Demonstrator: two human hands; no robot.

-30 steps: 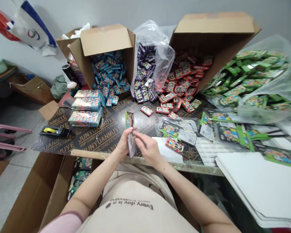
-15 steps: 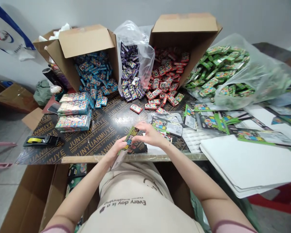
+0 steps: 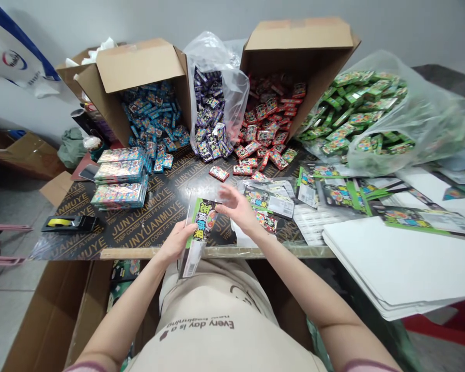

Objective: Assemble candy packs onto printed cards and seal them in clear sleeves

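Note:
My left hand (image 3: 179, 239) grips a flat printed packaging sleeve (image 3: 202, 222) by its left edge. The sleeve is black and green with colourful lettering, has a barcode panel at its lower end, and stands tilted over the table's front edge. Just right of its upper end is my right hand (image 3: 236, 206), fingers apart and holding nothing I can see. Small red packets (image 3: 219, 173) lie on the table beyond my hands. Similar printed sleeves (image 3: 269, 200) are spread to the right of my right hand.
Cardboard boxes of blue packets (image 3: 151, 113) and red packets (image 3: 271, 113) stand at the back, with a clear bag of purple packets (image 3: 211, 113) between them. Green packets (image 3: 356, 119) fill a bag at right. Stacked packs (image 3: 120, 178), a tape dispenser (image 3: 70, 223) and white sheets (image 3: 403, 263) lie around.
My right hand has come off the sleeve and opened, staying close to its right side. The sleeve has turned so its printed face shows more fully. My left hand still holds it.

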